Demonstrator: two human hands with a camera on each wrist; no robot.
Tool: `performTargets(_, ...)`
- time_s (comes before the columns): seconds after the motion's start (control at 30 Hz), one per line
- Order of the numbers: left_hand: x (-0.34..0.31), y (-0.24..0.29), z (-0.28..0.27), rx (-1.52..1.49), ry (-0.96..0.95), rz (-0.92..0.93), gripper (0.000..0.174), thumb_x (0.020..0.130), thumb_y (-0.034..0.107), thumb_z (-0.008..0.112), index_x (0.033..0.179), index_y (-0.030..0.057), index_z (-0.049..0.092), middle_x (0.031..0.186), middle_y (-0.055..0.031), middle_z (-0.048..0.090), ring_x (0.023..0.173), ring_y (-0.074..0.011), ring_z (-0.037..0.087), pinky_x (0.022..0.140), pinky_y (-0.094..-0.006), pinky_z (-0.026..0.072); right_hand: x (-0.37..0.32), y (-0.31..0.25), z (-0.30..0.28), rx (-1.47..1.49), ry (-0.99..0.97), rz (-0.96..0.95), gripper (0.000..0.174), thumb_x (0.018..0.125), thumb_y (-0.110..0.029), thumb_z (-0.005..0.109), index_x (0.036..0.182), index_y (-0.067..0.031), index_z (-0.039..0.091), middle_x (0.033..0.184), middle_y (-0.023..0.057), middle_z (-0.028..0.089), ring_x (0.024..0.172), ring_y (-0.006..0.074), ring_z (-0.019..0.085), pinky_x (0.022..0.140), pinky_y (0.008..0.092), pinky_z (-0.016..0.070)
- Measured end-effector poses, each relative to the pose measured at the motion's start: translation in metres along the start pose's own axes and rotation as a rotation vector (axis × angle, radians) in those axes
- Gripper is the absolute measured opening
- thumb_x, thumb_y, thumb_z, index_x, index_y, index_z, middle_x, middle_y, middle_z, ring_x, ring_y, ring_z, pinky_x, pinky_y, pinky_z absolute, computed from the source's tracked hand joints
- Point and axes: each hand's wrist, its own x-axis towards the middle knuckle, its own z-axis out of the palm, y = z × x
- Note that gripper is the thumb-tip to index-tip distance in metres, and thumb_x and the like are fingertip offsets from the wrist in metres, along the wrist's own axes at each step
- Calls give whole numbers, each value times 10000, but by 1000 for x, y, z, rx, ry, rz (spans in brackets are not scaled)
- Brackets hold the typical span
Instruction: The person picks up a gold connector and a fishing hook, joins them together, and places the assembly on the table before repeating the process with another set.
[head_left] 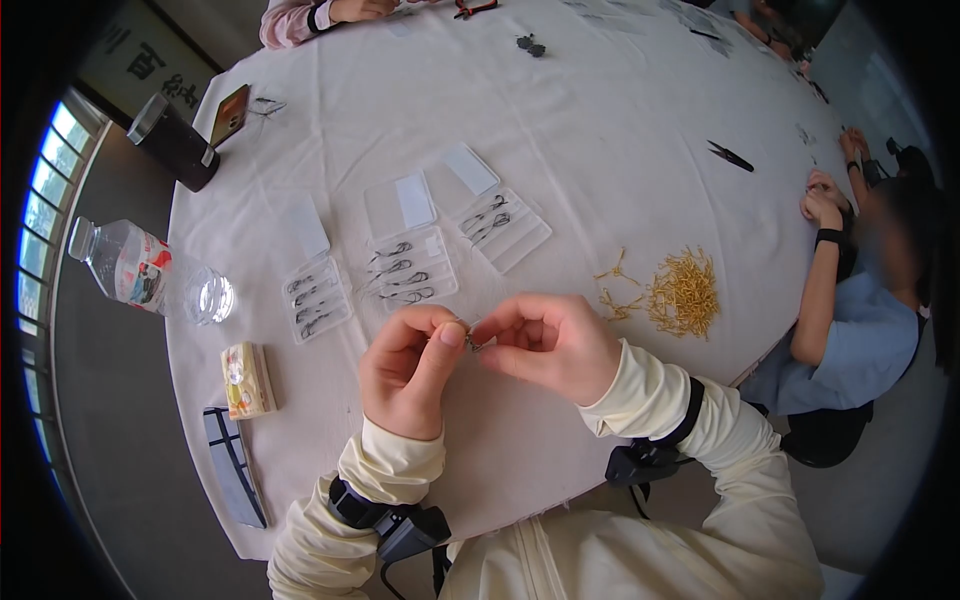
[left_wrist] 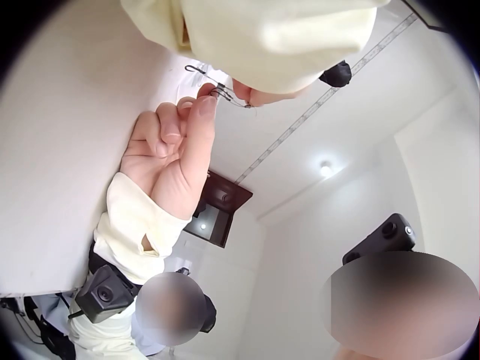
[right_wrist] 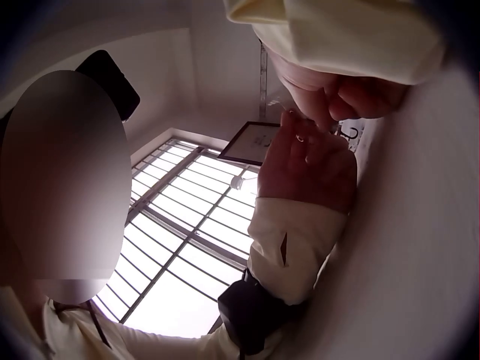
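Both my hands meet above the white round table (head_left: 600, 130), close to its near edge. My left hand (head_left: 455, 335) pinches a small metal wire piece (head_left: 473, 342) between thumb and forefinger. My right hand (head_left: 487, 342) pinches the same piece from the other side, its other fingers curled. In the left wrist view the thin wire piece (left_wrist: 217, 90) shows between the fingertips of the right hand (left_wrist: 204, 101) and the left hand (left_wrist: 251, 94). In the right wrist view the left hand (right_wrist: 300, 142) meets my right hand's fingertips (right_wrist: 322, 120); the piece is mostly hidden there.
Three clear plastic trays of metal hooks (head_left: 410, 270) (head_left: 318, 300) (head_left: 500, 225) lie just beyond my hands. A pile of gold pins (head_left: 685, 290) is to the right. A water bottle (head_left: 140, 270), dark tumbler (head_left: 175, 140), phone (head_left: 230, 115) and small box (head_left: 247, 380) sit left. Another person (head_left: 850, 330) sits right.
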Motion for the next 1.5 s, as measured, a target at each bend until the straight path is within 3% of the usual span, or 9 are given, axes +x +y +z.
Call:
performTargets(0.37, 0, 1, 3, -10, 35, -7, 74, 957, 107, 637, 956, 36, 619, 860, 31, 593, 756, -37, 473, 680, -197, 379, -2, -8, -8, 68, 48, 36, 123, 909, -93, 673, 1000, -13, 655, 853, -20, 639, 750, 40, 573, 652, 196, 467)
performTargets(0.57, -2, -1, 5, 99, 102, 8, 58, 947, 72, 644, 940, 26, 610, 832, 33, 586, 719, -37, 471, 653, -187, 373, -4, -6, -6, -27, 92, -219, 108, 898, -73, 678, 966, 8, 656, 851, -6, 650, 734, 28, 588, 655, 184, 484)
performTargets(0.67, -3, 0, 9, 215, 117, 79, 93, 964, 126, 615, 924, 48, 585, 761, 46, 527, 608, -20, 356, 533, -194, 263, -3, -3, -5, -77, 105, -281, 102, 896, -59, 682, 968, 8, 652, 855, -4, 649, 741, 27, 588, 656, 184, 486)
performTargets(0.73, -4, 2, 8, 154, 104, 37, 68, 949, 75, 642, 938, 19, 604, 815, 35, 574, 706, -37, 469, 635, -191, 374, -2, -4, -7, -59, 87, -226, 121, 907, -83, 682, 969, 14, 647, 860, 0, 649, 755, 30, 593, 664, 190, 493)
performTargets(0.93, -2, 8, 9, 160, 88, 98, 84, 956, 92, 636, 948, 14, 606, 819, 26, 579, 719, -46, 481, 653, -196, 390, -1, -15, -14, 138, -20, 116, 171, 940, -152, 648, 1021, -1, 638, 810, -17, 612, 645, 33, 528, 561, 191, 434)
performTargets(1.13, -3, 11, 9, 138, 90, 117, 86, 958, 96, 633, 960, 15, 604, 854, 12, 594, 742, -56, 491, 681, -206, 400, 1, -8, -19, 311, -128, 207, 188, 951, -138, 622, 1091, -13, 621, 749, -25, 560, 565, 35, 455, 466, 200, 330)
performTargets(1.37, -3, 11, 9, 138, 112, 164, 88, 965, 96, 623, 975, 13, 597, 894, -12, 611, 792, -74, 529, 724, -218, 427, -4, -8, 6, 263, -158, 235, 232, 957, -103, 610, 1174, -22, 616, 773, -13, 573, 596, 49, 469, 511, 199, 361)
performTargets(1.47, -3, 12, 11, 97, 80, 190, 90, 968, 96, 618, 975, 10, 594, 894, -23, 619, 816, -87, 560, 748, -228, 447, -4, 3, 15, 418, -113, 193, 234, 951, -74, 616, 1180, -27, 614, 844, -3, 605, 647, 60, 498, 555, 210, 397)
performTargets(1.5, -2, 10, 12, 131, 95, 216, 91, 971, 102, 607, 979, 15, 582, 857, -11, 589, 719, -63, 475, 644, -214, 371, -3, 8, 17, 447, -95, 150, 246, 946, -94, 629, 1179, -17, 620, 854, -2, 614, 682, 66, 529, 596, 214, 425)
